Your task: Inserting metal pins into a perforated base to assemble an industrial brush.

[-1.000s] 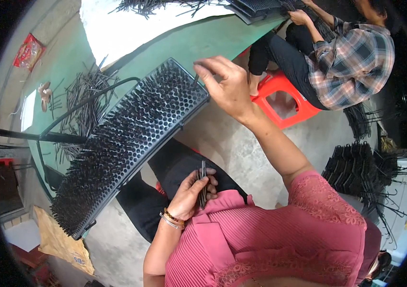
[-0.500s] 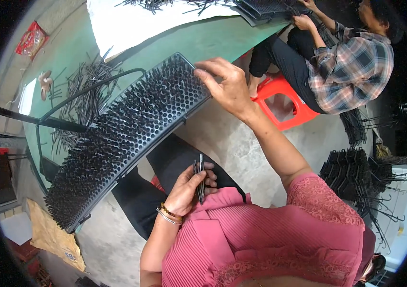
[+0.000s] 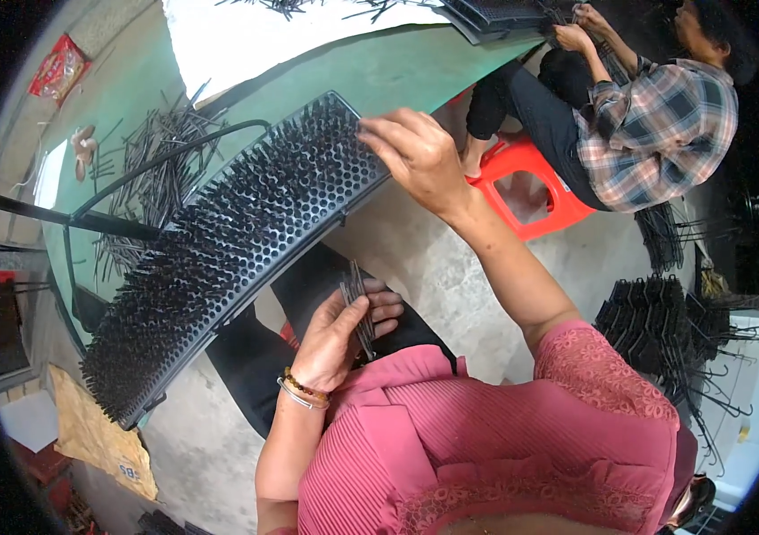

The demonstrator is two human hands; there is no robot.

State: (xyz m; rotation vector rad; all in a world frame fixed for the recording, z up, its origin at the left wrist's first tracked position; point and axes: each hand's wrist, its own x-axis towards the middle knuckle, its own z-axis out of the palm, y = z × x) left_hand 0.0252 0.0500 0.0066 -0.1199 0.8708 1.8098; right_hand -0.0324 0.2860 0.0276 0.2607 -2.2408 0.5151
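Note:
A long, curved black tray (image 3: 283, 234) full of round holes lies slanting in front of me. Dark thin sticks (image 3: 219, 209) stand packed in most of it, while bare holes show along the near edge. Above my lap, my left hand (image 3: 330, 334) is closed around a small bundle of thin dark sticks (image 3: 357, 299), the thumb pressed across them. My right hand (image 3: 424, 165) is at the tray's far right corner, thumb and fingers pinched together beside the rim. Whatever sits between those fingertips is too small and blurred to make out.
Loose sticks (image 3: 152, 169) are heaped on the green table (image 3: 371, 67) beneath a black metal frame (image 3: 174, 147). A co-worker (image 3: 665, 134) sits on a red stool (image 3: 522, 227) at the far right. Black hooked racks (image 3: 643, 321) stand to the right.
My left hand has moved slightly left and up, and its bundle of sticks now leans the other way. My right hand has shifted a little left along the tray's corner.

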